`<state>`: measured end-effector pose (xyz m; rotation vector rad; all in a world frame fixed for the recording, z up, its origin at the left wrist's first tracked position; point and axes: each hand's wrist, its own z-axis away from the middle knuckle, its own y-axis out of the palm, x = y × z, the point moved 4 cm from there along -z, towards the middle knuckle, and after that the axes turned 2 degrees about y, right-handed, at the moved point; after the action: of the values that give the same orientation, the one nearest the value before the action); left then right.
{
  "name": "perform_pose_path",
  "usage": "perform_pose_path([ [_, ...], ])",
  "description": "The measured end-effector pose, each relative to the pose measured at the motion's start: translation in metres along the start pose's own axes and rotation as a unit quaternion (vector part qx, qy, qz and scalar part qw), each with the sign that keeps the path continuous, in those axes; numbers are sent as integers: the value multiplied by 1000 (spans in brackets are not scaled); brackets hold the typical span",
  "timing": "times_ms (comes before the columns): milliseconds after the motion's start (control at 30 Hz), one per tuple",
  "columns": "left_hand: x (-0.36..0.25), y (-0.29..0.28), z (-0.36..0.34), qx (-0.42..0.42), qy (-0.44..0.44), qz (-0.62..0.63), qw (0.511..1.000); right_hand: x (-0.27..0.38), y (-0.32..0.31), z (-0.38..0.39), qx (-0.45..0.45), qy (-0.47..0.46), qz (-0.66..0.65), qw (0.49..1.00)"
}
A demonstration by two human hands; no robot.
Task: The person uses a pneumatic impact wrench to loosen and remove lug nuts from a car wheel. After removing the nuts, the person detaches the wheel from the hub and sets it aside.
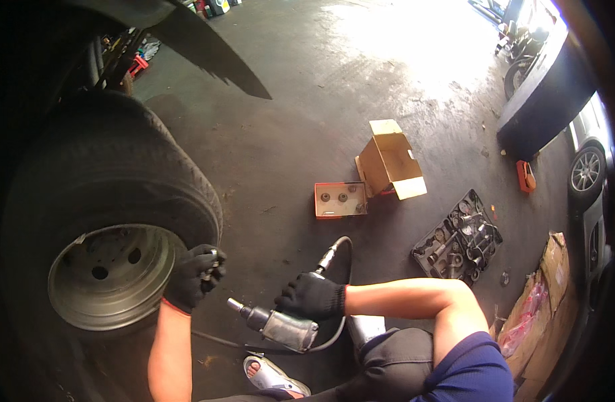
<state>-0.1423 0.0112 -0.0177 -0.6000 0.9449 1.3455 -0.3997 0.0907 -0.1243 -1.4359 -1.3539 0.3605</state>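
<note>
My right hand [313, 296], in a black glove, is wrapped round the handle of a pneumatic impact wrench [289, 329]. The bare metal drive end of the wrench points left, toward my other hand. A black air hose [348, 258] runs from its handle fitting. My left hand [195, 276], gloved as well, is curled closed with small shiny metal pieces showing between the fingers; their kind is too small to tell. It is beside the rim of a large wheel [113, 278], whose tyre [130, 177] stands under a dark vehicle body.
A shallow red-edged box [341, 200] holds a few small round parts, beside an open cardboard box [390, 164]. Farther right lies a tool case [459, 238] full of sockets and tools. Flattened cardboard [542, 321] lies at lower right. A dark pillar [545, 100] stands near a parked car.
</note>
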Motion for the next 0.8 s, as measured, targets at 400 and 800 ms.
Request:
perform_pose_path([
  [400, 106, 181, -243, 27, -120, 111, 986, -12, 87, -47, 276, 45, -33, 959],
  [800, 157, 217, -347, 9, -68, -58, 996, -68, 187, -16, 103, 242, -241, 934],
])
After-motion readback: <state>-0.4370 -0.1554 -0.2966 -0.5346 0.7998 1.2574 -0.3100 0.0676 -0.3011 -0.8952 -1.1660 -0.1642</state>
